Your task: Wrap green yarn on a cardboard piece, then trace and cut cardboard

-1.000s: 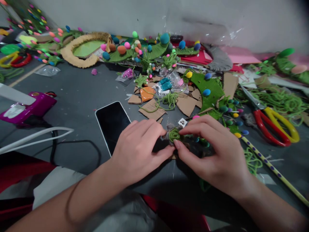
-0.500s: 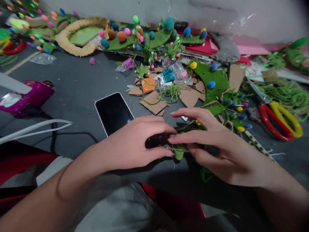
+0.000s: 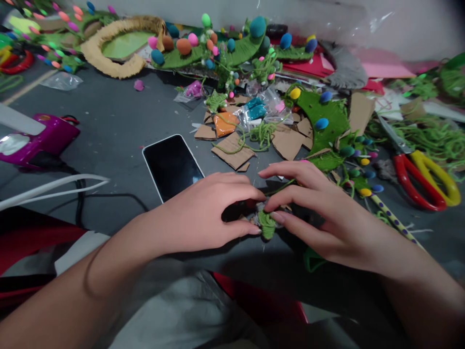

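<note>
Between my hands is a small piece wrapped in green yarn (image 3: 267, 224), with some grey at its upper edge. My left hand (image 3: 207, 211) grips its left side between thumb and fingertips. From the right, my right hand (image 3: 319, 213) pinches at the piece with thumb and index finger, its other fingers stretched out above. A strand of green yarn (image 3: 285, 188) runs behind the fingers. Part of the piece is hidden by my fingertips.
A phone (image 3: 171, 165) lies left of my hands. Cardboard scraps (image 3: 233, 150) and a green curved piece with pompoms (image 3: 329, 123) lie beyond. Scissors (image 3: 417, 177) rest at right, near loose green yarn (image 3: 432, 140). A purple device (image 3: 51, 140) stands at left.
My right thumb and index finger have closed in on the green-wrapped piece from the right. The left hand keeps its grip. The view has shifted slightly.
</note>
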A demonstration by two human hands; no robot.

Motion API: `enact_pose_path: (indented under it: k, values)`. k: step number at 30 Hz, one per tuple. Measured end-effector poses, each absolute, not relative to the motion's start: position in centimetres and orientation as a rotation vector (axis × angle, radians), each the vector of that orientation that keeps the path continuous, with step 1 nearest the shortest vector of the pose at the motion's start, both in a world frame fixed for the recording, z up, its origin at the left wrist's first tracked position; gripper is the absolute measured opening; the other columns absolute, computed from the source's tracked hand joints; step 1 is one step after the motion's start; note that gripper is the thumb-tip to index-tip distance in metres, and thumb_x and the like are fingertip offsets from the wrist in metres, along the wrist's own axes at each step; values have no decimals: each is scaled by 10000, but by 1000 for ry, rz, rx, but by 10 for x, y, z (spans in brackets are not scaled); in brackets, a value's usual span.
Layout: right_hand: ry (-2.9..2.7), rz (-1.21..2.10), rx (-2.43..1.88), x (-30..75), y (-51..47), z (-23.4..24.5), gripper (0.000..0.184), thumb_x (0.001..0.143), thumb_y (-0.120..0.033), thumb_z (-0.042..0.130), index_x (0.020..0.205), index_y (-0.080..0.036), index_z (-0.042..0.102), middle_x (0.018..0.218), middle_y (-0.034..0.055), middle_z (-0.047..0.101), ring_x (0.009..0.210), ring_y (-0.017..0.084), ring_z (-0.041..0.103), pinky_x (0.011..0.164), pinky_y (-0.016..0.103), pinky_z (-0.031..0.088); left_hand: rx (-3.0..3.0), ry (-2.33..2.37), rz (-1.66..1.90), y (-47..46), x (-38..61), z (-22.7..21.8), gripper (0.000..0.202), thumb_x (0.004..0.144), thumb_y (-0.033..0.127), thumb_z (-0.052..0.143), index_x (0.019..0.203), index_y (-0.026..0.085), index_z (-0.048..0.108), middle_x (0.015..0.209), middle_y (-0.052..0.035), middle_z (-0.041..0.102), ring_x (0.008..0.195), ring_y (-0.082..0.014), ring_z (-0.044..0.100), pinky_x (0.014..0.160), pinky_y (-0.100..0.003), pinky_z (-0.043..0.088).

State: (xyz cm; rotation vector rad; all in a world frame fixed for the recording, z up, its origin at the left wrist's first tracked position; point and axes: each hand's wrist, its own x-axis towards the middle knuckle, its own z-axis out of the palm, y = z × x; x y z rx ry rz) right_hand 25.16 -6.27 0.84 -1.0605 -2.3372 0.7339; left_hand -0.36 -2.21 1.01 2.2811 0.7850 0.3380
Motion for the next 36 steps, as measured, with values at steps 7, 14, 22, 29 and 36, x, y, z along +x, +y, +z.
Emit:
enact_pose_path:
  k: [7, 14, 22, 29, 36]
  values:
    - [-2346, 651, -1059, 256, -62, 6, 107, 1031, -186, 627, 1078, -270, 673, 1454, 82, 595, 1419, 271, 571, 1197, 473, 489, 2291, 795, 379, -23, -5, 10, 257, 948, 326, 803, 1170, 206, 753, 1064, 10, 746, 1021, -164, 698, 938, -288, 494]
    - [-2331, 494, -1054, 255, -61, 3, 110, 1004, -169, 658, 1088, -241, 661, 1355, 110, 647, 1322, 287, 620, 1129, 453, 509, 2272, 922, 420, -25, -4, 11, 298, 932, 397, 811, 1166, 222, 751, 1049, 11, 745, 1038, -178, 697, 885, -289, 505]
    - [-2137, 354, -1173, 241, -64, 5, 76, 969, -153, 688, 952, -224, 708, 1159, 112, 726, 1061, 260, 717, 953, 415, 592, 2254, 1064, 559, -33, 8, 9, 260, 845, 334, 879, 969, 166, 725, 892, 0, 707, 826, -161, 661, 741, -296, 475]
    - [-2116, 374, -1217, 241, -67, 5, 77, 968, -162, 693, 997, -215, 741, 1159, 103, 734, 1070, 246, 727, 944, 387, 606, 2282, 1157, 602, -38, 11, 7, 297, 819, 328, 894, 838, 182, 637, 825, 13, 658, 727, -149, 601, 683, -300, 445]
    - [-2145, 338, -1202, 238, -72, 7, 158, 990, -157, 662, 1107, -198, 760, 1253, 125, 723, 1162, 250, 707, 1023, 398, 592, 2264, 1239, 650, -37, 11, 5, 281, 814, 321, 886, 841, 182, 643, 798, 23, 663, 731, -152, 623, 671, -297, 455]
